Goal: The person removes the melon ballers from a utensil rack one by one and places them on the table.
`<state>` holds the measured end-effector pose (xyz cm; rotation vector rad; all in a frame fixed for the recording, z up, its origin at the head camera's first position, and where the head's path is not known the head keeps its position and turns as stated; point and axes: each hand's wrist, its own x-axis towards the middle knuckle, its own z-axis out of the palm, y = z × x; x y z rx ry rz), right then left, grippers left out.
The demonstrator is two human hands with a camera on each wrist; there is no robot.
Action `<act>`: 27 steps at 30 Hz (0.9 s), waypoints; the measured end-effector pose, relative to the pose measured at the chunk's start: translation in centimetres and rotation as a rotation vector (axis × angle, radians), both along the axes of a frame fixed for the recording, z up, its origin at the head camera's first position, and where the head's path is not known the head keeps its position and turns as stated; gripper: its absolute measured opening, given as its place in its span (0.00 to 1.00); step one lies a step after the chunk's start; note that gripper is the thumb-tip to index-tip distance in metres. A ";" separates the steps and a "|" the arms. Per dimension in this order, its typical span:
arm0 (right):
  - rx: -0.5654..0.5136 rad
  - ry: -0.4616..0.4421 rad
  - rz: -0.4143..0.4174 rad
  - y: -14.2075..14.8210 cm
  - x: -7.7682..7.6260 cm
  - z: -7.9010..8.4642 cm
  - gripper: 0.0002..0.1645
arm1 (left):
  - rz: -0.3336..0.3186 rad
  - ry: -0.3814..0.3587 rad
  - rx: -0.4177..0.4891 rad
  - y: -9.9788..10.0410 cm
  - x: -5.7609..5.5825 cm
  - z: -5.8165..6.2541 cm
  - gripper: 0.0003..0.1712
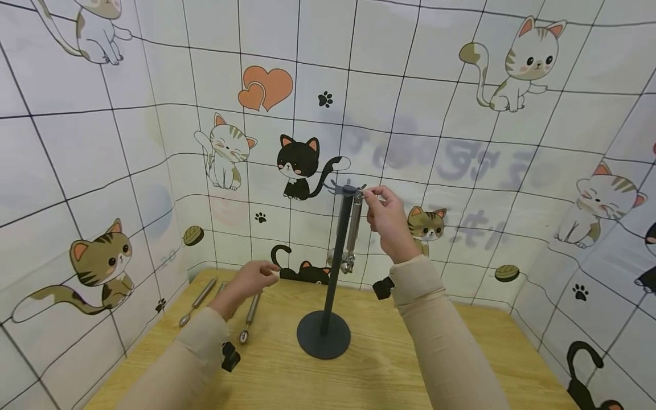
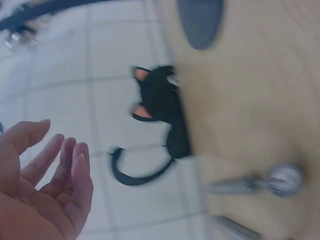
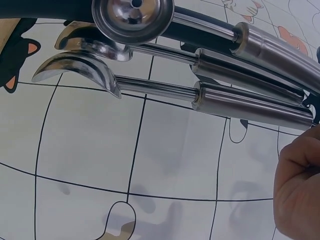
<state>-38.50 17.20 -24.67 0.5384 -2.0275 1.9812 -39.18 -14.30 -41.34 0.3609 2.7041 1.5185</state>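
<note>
Near the top of a dark rotary utensil stand (image 1: 336, 256), my right hand (image 1: 388, 219) pinches the handle end of a melon baller (image 3: 255, 104) close to the hooks (image 1: 350, 189). Its steel bowl points down, beside two other melon ballers hanging there, one with a small hole in its bowl (image 3: 132, 22). My left hand (image 1: 251, 279) hovers left of the pole, empty, its fingers loosely bent and the thumb apart. Below it on the table lies a melon baller (image 1: 251, 319), and another melon baller (image 1: 197, 300) rests farther left. A third handle is partly hidden by my left wrist.
The stand's round base (image 1: 323, 344) sits on a wooden table (image 1: 379, 364). A white sheet with grid lines and cartoon cats (image 1: 299, 165) encloses the back and both sides. Black wrist gear (image 1: 230, 357) shows beside my left sleeve.
</note>
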 end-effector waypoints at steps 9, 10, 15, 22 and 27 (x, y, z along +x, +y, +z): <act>0.019 0.028 -0.015 0.0 0.0 -0.1 0.12 | -0.091 0.224 0.032 5.6 2.2 5.3 0.19; 0.021 0.035 -0.017 0.0 0.0 -0.1 0.13 | -0.105 0.255 0.038 6.2 2.4 5.8 0.19; 0.020 0.034 -0.039 0.1 0.1 0.0 0.13 | -0.138 0.369 0.075 9.2 3.2 7.8 0.21; 0.029 0.036 -0.033 -0.1 0.2 -0.2 0.14 | -0.039 0.497 0.069 12.0 4.0 8.9 0.22; 0.029 0.048 -0.037 -0.4 0.6 -0.2 0.13 | 0.005 0.577 0.082 13.4 4.5 9.8 0.24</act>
